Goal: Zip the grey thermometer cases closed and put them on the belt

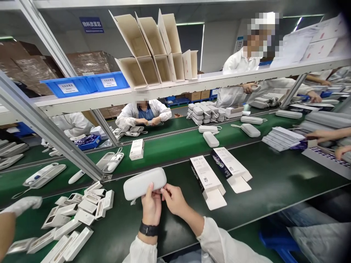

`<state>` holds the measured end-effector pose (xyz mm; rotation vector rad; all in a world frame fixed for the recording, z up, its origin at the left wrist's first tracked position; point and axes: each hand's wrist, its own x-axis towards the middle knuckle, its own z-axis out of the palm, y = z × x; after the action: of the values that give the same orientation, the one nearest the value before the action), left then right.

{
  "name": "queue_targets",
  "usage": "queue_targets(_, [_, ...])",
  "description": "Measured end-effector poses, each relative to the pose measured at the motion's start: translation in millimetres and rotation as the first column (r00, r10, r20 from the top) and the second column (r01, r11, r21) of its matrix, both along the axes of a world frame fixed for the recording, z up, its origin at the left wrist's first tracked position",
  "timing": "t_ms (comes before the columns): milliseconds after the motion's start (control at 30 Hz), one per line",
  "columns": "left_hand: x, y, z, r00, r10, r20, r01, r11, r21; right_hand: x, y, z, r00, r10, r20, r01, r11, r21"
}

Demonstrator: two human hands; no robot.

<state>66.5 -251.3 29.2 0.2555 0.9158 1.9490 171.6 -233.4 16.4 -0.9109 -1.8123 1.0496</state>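
A grey oblong zip case (144, 183) is held above the green belt (274, 182) near the front edge. My left hand (151, 205), with a black watch on the wrist, grips the case from below. My right hand (173, 198) pinches at the case's lower edge, where the zipper runs. Two white product boxes (207, 179) (230, 167) lie with open flaps just right of my hands. A heap of several small white boxes (82, 208) lies to the left.
More grey cases (210, 138) and an upright white box (136, 149) ride the far belt. Open cases (112, 162) lie by a slanted metal post (55, 135). Folded cartons (153, 54) and blue bins (82, 84) sit on the shelf. Co-workers in white sit opposite; another person's gloved hand (22, 205) reaches in at left.
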Motion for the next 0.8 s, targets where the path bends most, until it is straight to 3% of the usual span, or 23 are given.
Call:
queue_targets(67, [0, -1, 0.0, 0.999, 0.05, 0.001, -0.05, 0.999, 0.01, 0, -4, -3.9, 0.984, -0.071, 0.163, 0.04, 0.982, 0.185])
queue_targets(133, [-4, -3, -0.3, 0.996, 0.089, -0.012, -0.089, 0.996, -0.008, 3, -6, -7.9, 0.927, -0.16, 0.34, 0.021, 0.925, 0.379])
queue_targets(233, [-13, -13, -4.2, 0.998, 0.061, -0.018, -0.062, 0.99, -0.127, 15, -3, -12.2, 0.833, -0.222, 0.506, -0.131, 0.811, 0.57])
queue_targets(367, [-23, -35, -14.9, 0.997, -0.066, 0.039, 0.075, 0.941, -0.33, 43, 14, -9.2, 0.784, -0.226, 0.579, -0.277, 0.707, 0.651])
queue_targets(533, [-30, -69, -28.1, 0.949, -0.311, 0.039, 0.302, 0.872, -0.385, 70, 29, 8.0, 0.735, -0.127, 0.666, -0.479, 0.598, 0.643])
queue_targets(633, [-36, -87, -30.6, 0.808, -0.588, 0.033, 0.563, 0.754, -0.338, 71, 30, 20.8, 0.726, -0.061, 0.685, -0.554, 0.538, 0.635])
queue_targets(700, [-43, -94, -26.1, 0.63, -0.776, -0.027, 0.74, 0.61, -0.282, 70, 33, 30.1, 0.727, -0.032, 0.686, -0.571, 0.529, 0.628])
queue_targets(800, [-62, -92, -7.7, 0.402, -0.896, -0.187, 0.852, 0.441, -0.284, 68, 40, 46.3, 0.7, 0.035, 0.713, -0.62, 0.525, 0.583])
